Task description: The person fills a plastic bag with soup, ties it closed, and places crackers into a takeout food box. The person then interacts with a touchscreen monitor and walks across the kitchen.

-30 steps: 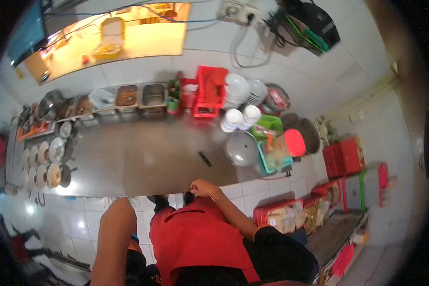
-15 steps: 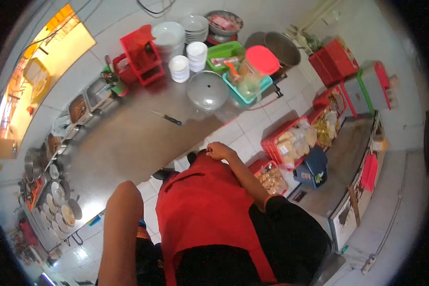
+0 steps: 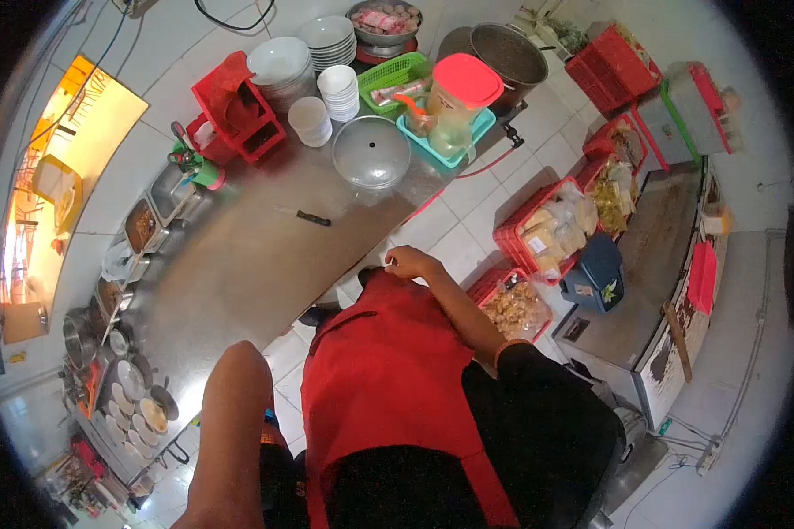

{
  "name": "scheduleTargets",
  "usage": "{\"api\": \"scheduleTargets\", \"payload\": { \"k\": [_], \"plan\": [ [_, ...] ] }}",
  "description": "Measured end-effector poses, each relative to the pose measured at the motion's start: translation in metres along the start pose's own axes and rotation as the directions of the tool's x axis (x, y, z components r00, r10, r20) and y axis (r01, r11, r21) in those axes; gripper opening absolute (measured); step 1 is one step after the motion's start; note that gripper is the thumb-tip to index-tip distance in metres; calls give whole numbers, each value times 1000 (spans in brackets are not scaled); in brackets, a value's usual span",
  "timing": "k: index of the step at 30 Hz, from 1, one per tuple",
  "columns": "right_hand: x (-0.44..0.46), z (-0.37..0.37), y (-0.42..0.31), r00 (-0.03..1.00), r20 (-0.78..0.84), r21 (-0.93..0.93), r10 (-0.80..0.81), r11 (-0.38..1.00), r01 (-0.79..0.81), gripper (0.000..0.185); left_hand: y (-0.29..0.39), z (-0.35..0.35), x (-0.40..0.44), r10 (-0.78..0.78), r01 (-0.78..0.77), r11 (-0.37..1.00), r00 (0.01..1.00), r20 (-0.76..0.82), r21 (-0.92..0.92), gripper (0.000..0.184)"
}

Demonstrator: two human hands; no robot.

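My right hand (image 3: pixel 410 263) is at the lower edge of the red apron (image 3: pixel 388 370), below my body. Its fingers are curled in, and whatever they may hold is hidden. My left forearm is raised at the lower left with the elbow bent, and the left hand lies outside the picture. On the steel table in front of me lies a knife (image 3: pixel 312 218) with a black handle, touched by neither hand. A round metal lid (image 3: pixel 371 152) rests farther back on the table.
White bowls (image 3: pixel 310 122), a red rack (image 3: pixel 238 106) and a turquoise basket (image 3: pixel 451 159) line the table's far side. Steel food pans (image 3: pixel 141 225) stand along the left edge. Red crates (image 3: pixel 512 234) of bagged food and a dark blue bin (image 3: pixel 594 272) are at the right.
The view has shifted a little, so table and crates appear slightly moved. My right hand keeps its curled pose by the apron, and my left arm stays bent.
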State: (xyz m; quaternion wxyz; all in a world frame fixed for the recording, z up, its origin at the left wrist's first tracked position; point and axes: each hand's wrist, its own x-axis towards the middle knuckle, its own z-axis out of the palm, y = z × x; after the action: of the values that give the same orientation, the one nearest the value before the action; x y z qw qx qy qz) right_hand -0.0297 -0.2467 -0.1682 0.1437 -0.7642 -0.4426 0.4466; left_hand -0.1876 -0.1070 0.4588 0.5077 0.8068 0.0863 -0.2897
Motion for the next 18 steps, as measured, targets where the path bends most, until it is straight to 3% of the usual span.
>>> {"api": "scheduleTargets", "payload": {
  "k": [4, 9, 10, 18],
  "plan": [
    [-3, -3, -1, 995, 77, 19, 57, 998, -59, 36, 17, -5, 12, -25, 25, 1000, 1000, 10, -17, 48],
    [1, -3, -10, 999, 23, -105, -22, 994, 24, 35, 27, -12, 17, -67, 67, 997, 998, 11, -30, 47],
    [0, -2, -9, 998, -20, -40, -52, 998, 51, 34, 29, -14, 17, -61, 61, 998, 998, 14, -33, 47],
    [-13, 10, -37, 997, 11, -15, 83, 996, -83, 37, 12, -9, -6, -76, 76, 997, 992, 102, 8, 44]
  ]
}}
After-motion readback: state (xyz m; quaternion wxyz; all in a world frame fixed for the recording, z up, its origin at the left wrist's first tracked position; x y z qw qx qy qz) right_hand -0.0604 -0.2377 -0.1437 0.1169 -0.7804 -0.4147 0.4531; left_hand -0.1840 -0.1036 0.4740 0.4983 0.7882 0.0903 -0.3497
